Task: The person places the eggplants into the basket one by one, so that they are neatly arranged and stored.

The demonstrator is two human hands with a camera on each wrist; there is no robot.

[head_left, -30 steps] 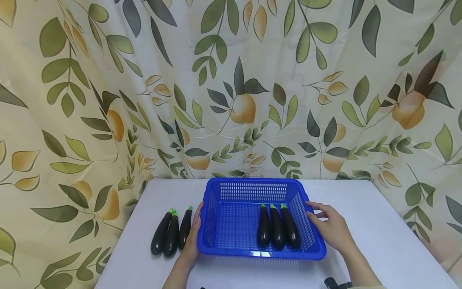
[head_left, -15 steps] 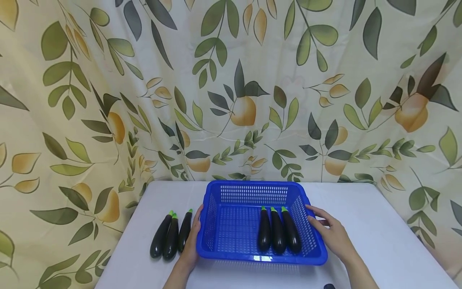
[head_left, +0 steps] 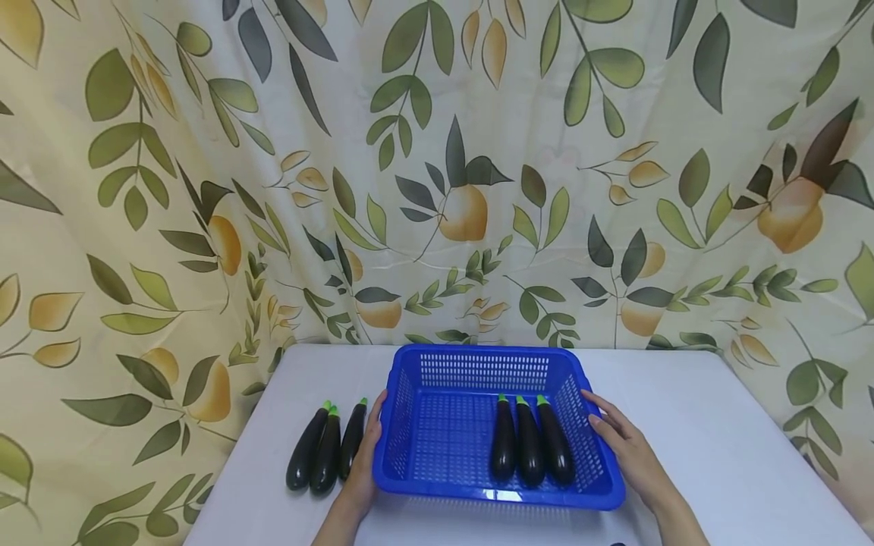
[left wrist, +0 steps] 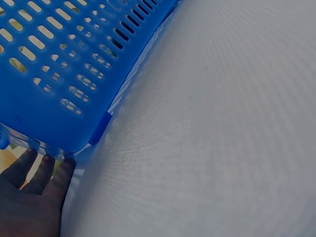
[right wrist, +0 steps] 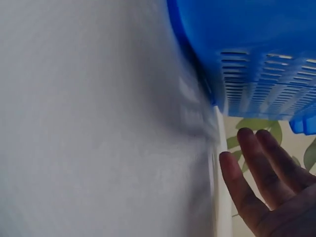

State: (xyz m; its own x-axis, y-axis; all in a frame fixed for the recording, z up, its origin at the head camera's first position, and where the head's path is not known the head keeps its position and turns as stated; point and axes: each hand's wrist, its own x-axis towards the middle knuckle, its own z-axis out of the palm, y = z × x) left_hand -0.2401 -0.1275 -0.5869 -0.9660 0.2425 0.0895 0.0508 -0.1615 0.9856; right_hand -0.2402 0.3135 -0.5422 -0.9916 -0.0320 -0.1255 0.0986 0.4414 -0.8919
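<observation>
A blue plastic basket (head_left: 437,491) with slotted walls stands on the white table between the two hands. Inside, on its right half, three dark eggplants (head_left: 529,451) with green stems lie side by side. The left hand (head_left: 364,466) rests against the basket's left side, its fingers extended along the wall; in the left wrist view the fingertips (left wrist: 65,168) meet the blue plastic. At the right side, the right hand (head_left: 631,459) has its thumb and index finger at the rim. Its other fingers (right wrist: 256,165) stretch out beside the slotted wall in the right wrist view.
Three more eggplants (head_left: 326,455) lie on the white table (head_left: 690,425), left of the left hand. A curtain (head_left: 464,288) printed with leaves and fruit hangs behind the table and along its left. A sliver of a dark object (head_left: 617,544) shows at the bottom edge.
The whole head view has shifted slightly, so everything sits a little lower. The dark object at the bottom has nearly left the frame. Both hands stay at the basket's sides.
</observation>
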